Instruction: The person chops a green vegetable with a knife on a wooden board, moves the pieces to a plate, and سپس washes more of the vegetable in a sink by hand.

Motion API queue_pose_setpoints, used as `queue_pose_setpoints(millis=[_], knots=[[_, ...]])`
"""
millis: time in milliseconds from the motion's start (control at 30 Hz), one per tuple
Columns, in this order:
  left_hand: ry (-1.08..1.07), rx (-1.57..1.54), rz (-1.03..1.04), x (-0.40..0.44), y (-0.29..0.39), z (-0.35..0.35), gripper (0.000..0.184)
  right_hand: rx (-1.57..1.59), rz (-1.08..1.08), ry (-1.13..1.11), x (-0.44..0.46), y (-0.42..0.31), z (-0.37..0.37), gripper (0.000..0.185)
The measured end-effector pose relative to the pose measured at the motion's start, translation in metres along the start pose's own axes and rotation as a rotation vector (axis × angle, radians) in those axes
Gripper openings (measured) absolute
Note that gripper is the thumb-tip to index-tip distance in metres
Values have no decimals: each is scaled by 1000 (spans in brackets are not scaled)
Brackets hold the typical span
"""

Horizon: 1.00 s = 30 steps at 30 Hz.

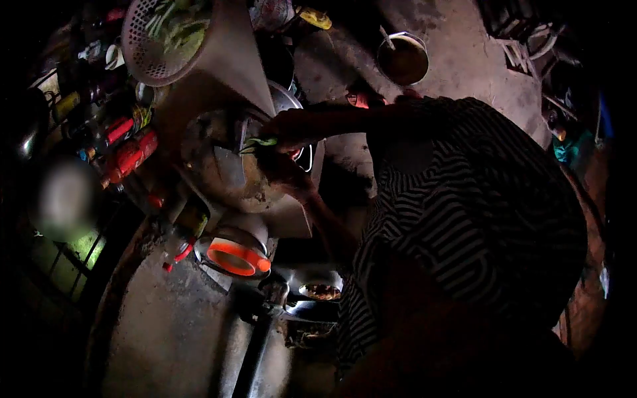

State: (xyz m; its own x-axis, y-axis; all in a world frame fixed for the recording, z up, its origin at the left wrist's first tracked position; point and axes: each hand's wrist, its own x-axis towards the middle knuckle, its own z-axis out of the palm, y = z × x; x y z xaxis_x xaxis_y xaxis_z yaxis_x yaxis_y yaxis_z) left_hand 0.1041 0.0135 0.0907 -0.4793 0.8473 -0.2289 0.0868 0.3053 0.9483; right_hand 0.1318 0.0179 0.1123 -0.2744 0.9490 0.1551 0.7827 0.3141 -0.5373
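My right hand (286, 127), dark in shadow, is closed at the near edge of a round wooden board (255, 192). Green leafy pieces (260, 142) stick out from its fingers. Just below it in the picture is my left hand (288, 174), close to the same greens; its fingers are lost in the dark. A broad metal blade (229, 166) lies flat on the board beyond my hands. Something small and red shows between the hands, beside a shiny metal rim (306, 158).
A perforated basket (136, 63) holds green vegetables at the upper left. Red-labelled bottles (136, 154) lie beyond the board. An orange-rimmed container (233, 257) stands below it, near a metal stove (312, 308). A pot (403, 60) with a spoon sits at the top.
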Motion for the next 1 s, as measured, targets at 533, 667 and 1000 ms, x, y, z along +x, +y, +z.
queue_pose_setpoints(millis=[533,667,1000], knots=[[-23,403,209,-97,5,356,34,223,-552,-477,31,455,-190,37],[-151,106,126,-95,56,444,35,608,-454,-202,29,552,-219,42],[-209,118,25,-64,108,544,46,421,-492,-299,109,640,-299,40]])
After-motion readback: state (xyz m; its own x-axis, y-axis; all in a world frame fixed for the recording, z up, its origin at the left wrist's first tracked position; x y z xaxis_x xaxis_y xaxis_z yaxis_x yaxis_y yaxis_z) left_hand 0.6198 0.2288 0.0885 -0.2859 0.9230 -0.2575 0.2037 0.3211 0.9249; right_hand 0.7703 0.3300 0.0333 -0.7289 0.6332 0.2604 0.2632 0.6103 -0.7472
